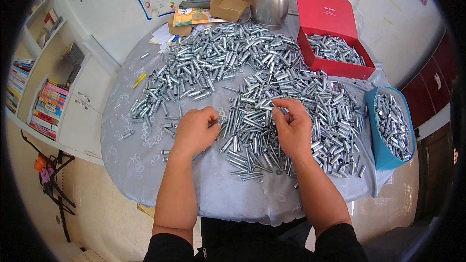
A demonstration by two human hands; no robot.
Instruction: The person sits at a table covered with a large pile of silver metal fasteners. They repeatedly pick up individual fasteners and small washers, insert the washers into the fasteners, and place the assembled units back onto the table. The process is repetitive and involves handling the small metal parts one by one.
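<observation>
A large heap of silver metal anchor bolts and sleeves [242, 102] covers much of the round table. My left hand [195, 128] is closed, fingers curled inward, just left of the heap's near part. What it grips is hidden behind the fingers. Small washers [222, 114] lie beside its fingertips. Over the middle of the heap is my right hand [295, 125], its thumb and forefinger bent toward each other in a pinch. Silver pieces lie right behind those fingertips, so I cannot make out what is between them.
A red box [335, 69] with a raised lid and a blue bin [386, 162], both full of metal pieces, stand at the right. A metal canister [270, 2] and an open cardboard box [229, 4] are at the back. A yellow marker [139, 80] lies left on the grey tablecloth [133, 153].
</observation>
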